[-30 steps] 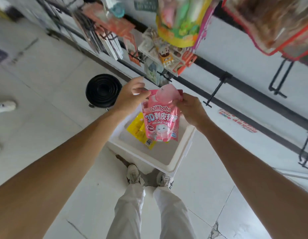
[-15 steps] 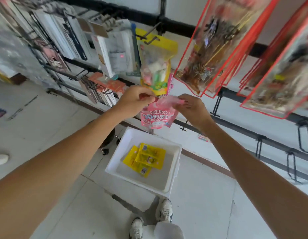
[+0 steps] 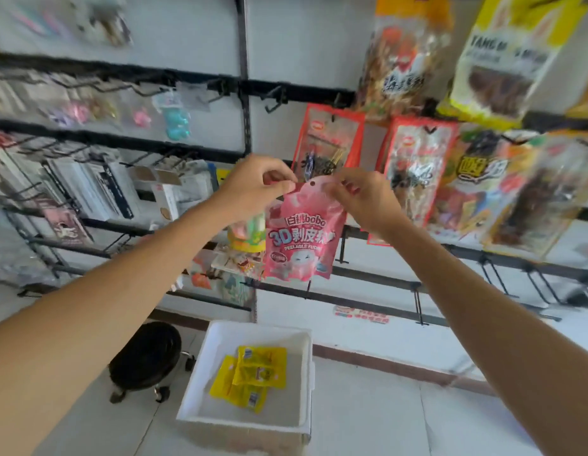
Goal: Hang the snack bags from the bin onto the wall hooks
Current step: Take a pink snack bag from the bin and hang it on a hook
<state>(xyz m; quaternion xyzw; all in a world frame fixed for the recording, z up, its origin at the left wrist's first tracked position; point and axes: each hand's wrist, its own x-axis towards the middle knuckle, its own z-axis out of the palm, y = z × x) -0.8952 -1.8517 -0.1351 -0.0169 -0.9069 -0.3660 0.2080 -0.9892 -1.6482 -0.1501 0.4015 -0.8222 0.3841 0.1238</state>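
A pink snack bag (image 3: 300,241) hangs upright in front of the wall rack, held by its top edge. My left hand (image 3: 253,185) pinches the top left corner and my right hand (image 3: 361,199) pinches the top right. The bag's hang hole (image 3: 312,184) shows between my fingers. Behind it hang red snack bags (image 3: 325,143). Below on the floor stands the white bin (image 3: 305,366) with yellow snack bags (image 3: 253,373) lying inside. Bare black wall hooks (image 3: 417,301) stick out lower right.
A black rolling stool (image 3: 144,357) stands left of the bin. Packed racks of small goods (image 3: 98,189) fill the wall's left side. More large snack bags (image 3: 503,60) hang at the upper right. Black rails (image 3: 401,291) cross the white wall.
Both hands have lifted the pink bag from over the bin up to the height of the hanging red bags. The view has tilted upward toward the wall.
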